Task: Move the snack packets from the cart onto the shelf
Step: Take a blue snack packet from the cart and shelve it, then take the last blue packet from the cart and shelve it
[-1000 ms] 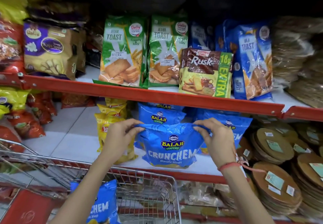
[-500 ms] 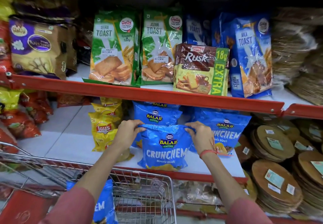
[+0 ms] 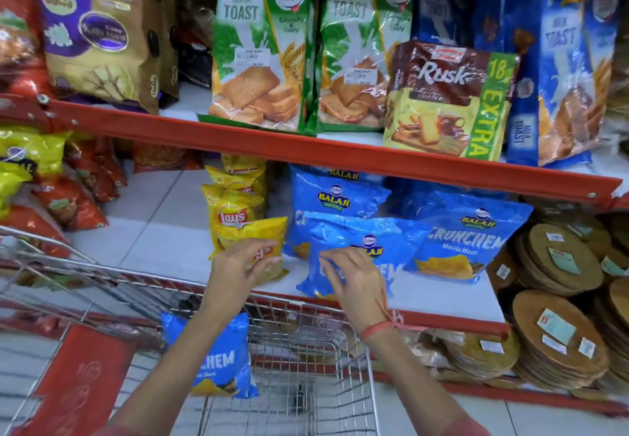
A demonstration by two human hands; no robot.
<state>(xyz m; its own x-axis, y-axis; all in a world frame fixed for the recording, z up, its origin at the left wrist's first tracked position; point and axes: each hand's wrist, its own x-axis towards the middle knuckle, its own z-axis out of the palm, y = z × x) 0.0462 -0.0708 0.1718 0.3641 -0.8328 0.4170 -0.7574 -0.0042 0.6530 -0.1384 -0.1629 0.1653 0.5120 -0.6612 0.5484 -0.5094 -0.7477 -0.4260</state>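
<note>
A blue Crunchem packet (image 3: 343, 235) stands near the front of the white lower shelf (image 3: 160, 231), leaning on two more blue Balaji packets (image 3: 335, 197) behind it. My right hand (image 3: 354, 280) hovers just in front of it with the fingers spread and nothing in them. In front of the yellow Lay's packets (image 3: 238, 217) is my left hand (image 3: 243, 265), fingers apart and empty. Another blue Crunchem packet (image 3: 218, 357) leans upright inside the wire cart (image 3: 102, 267) below my left forearm.
The upper shelf's red edge (image 3: 340, 149) overhangs the lower shelf and carries toast packets (image 3: 258, 61) and a Rusk packet (image 3: 449, 95). Stacks of round brown discs (image 3: 558, 333) fill the right. Red and yellow packets (image 3: 68, 197) lie at the left.
Both hands have let go of the blue packet's top corners and drawn back toward me. The packet now stands on the shelf by itself. The camera has moved closer.
</note>
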